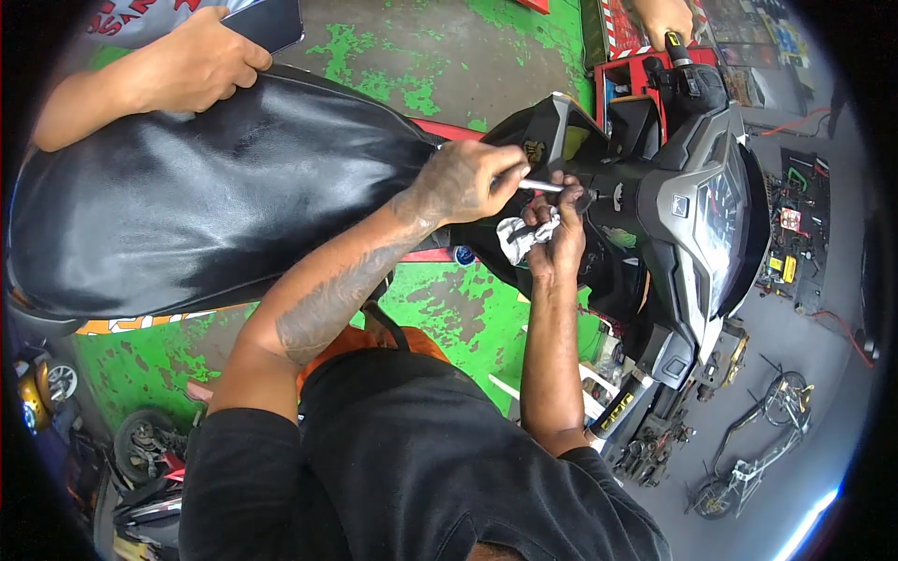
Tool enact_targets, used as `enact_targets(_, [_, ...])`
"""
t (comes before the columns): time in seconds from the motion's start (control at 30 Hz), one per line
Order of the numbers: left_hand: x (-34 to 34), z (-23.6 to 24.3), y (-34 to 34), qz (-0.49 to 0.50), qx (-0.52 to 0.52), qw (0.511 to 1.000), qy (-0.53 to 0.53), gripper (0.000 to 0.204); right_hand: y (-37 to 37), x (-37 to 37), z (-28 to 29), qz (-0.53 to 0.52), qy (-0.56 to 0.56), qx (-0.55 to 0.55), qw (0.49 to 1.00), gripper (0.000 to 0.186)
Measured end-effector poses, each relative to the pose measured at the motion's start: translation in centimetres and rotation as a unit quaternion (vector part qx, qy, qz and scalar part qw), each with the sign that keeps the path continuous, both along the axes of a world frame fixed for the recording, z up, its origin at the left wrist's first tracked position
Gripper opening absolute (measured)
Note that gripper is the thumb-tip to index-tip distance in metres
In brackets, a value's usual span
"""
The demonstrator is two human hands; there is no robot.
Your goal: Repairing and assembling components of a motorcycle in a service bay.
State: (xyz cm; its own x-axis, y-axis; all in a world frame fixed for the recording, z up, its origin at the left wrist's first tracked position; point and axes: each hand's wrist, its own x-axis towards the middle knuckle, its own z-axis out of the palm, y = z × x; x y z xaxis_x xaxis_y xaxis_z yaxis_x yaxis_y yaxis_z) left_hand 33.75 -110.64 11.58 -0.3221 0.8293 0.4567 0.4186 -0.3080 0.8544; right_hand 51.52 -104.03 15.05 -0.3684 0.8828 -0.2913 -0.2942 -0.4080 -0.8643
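While both forearms reach up from 6 o'clock, the left hand [465, 179] is closed around the handle of a screwdriver [543, 186] just behind the scooter's [673, 206] dash. Its metal shaft lies nearly level, long axis running 9 to 3 o'clock, tip pointing toward 3 o'clock at the panel near the key area. The right hand [557, 238], just below the shaft at 5 o'clock of the left, is curled around a white rag [520, 238], with its fingertips up by the tool's tip. At 9 o'clock from the hands stretches the black seat [206, 196]. Another person's hand [201, 61] rests on the seat's top edge at 11 o'clock, beside a dark phone [276, 21]. Green floor [449, 309] shows under the scooter.
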Motion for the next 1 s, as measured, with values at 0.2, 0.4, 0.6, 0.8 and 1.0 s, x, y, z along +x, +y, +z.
enact_targets(0.2, [-0.3, -0.3, -0.4, -0.264, -0.252, 0.545, -0.755, 0.027, 0.2, -0.6, 0.9, 0.033, -0.003, -0.012, 0.999, 0.038])
enact_targets(0.4, [0.0, -1.2, -0.4, 0.027, 0.09, 0.991, 0.1, 0.017, 0.1, 0.3, 0.8, 0.045, -0.02, -0.014, 0.999, 0.029])
enact_targets(0.6, [0.5, -0.4, -1.0, -0.23, -0.284, 0.554, -0.748, 0.036, 0.4, 0.3, 0.6, 0.029, -0.074, -0.004, 0.997, 0.03])
enact_targets(0.8, [3.1, -1.7, -4.4, -0.079, -0.066, 0.964, -0.244, 0.062, -0.1, 0.0, 1.8, -0.016, -0.093, -0.028, 0.995, 0.029])
enact_targets(1.0, [1.1, 1.9, -4.1, -0.191, -0.266, 0.594, -0.735, 0.04, 0.2, 0.2, 1.4, 0.026, -0.059, -0.018, 0.998, 0.039])
